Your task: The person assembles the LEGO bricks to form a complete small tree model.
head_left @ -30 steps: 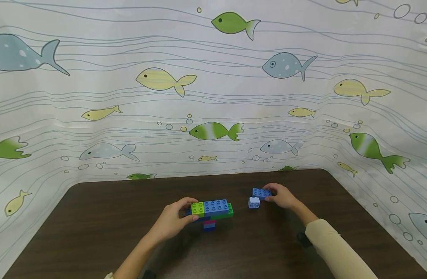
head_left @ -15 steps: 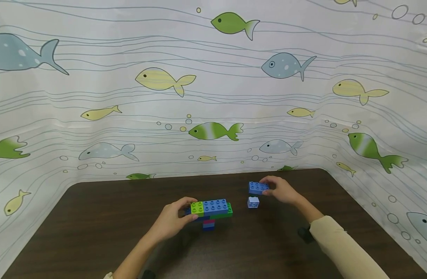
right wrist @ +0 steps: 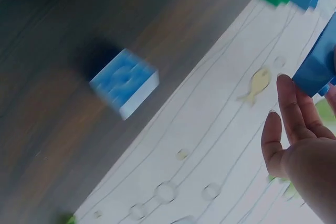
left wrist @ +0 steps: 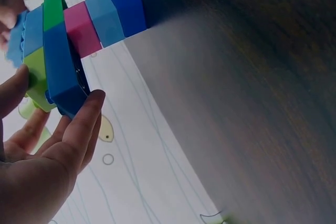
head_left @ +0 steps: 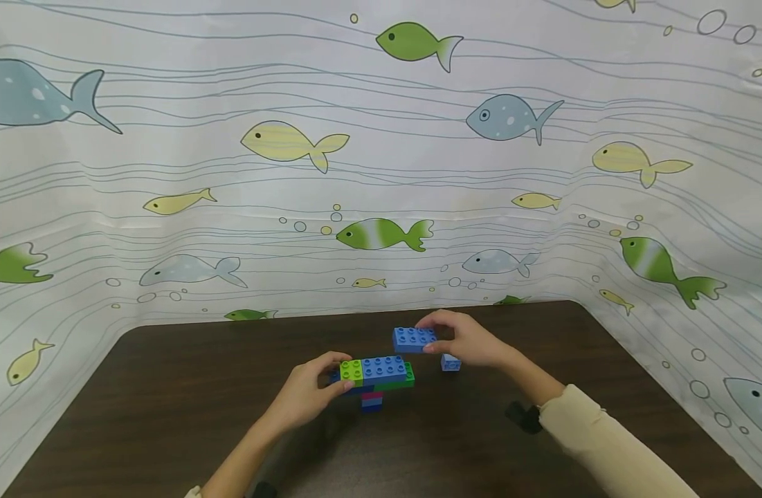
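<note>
My left hand (head_left: 302,393) grips the left end of a toy-brick structure, thumb and fingers around the lime brick (head_left: 351,373) and the dark blue brick (left wrist: 63,69) beneath it. A blue brick (head_left: 383,371) lies beside the lime one on top, above a green brick (left wrist: 53,11). A narrow column with a pink brick (left wrist: 82,29) and two blue ones supports this upper part on the table. Behind the structure, slightly raised, my right hand (head_left: 470,340) pinches a loose blue brick (head_left: 410,338) by its right end, studs up.
A small light blue brick (head_left: 451,364) stands on the dark wooden table (head_left: 187,387), right of the structure and below my right hand. A fish-patterned sheet (head_left: 381,173) rises along the table's back and sides.
My right hand has lifted the loose blue brick and carried it left, past the small light blue brick towards the structure. My left hand stays almost still on the structure.
</note>
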Demonstrator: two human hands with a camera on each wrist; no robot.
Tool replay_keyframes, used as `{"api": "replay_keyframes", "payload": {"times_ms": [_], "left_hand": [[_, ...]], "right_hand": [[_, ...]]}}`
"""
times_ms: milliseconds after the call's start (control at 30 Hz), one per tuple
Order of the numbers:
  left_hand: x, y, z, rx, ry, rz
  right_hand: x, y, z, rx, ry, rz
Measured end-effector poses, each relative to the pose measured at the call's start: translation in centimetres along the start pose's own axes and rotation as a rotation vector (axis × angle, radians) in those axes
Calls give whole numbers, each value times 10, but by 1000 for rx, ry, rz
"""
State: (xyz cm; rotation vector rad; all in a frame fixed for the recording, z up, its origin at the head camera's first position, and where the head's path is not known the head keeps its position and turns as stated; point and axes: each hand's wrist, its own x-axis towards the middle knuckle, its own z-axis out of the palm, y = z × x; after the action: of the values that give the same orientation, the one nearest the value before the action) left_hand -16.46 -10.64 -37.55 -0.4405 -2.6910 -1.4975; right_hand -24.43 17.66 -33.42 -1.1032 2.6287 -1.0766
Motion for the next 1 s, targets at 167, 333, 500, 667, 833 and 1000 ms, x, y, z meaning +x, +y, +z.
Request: {"api": "replay_keyframes", "payload": {"times_ms": [167, 333, 500, 667, 833, 1000], "left_hand": [[1, 0, 1, -2, 5, 6], [1, 0, 1, -7, 5, 15], [1, 0, 1, -7, -1, 33], [1, -1, 1, -13, -8, 28], [1, -1, 0, -7, -9, 16], [1, 0, 0, -7, 2, 25]], "right_hand": [[4, -22, 14, 6, -14, -51], [9, -36, 28, -22, -23, -70], [13, -44, 38, -53, -36, -79], [14, -47, 45, -55, -28, -77], [14, -48, 47, -52, -21, -72], [15, -48, 47, -68, -31, -62]]}}
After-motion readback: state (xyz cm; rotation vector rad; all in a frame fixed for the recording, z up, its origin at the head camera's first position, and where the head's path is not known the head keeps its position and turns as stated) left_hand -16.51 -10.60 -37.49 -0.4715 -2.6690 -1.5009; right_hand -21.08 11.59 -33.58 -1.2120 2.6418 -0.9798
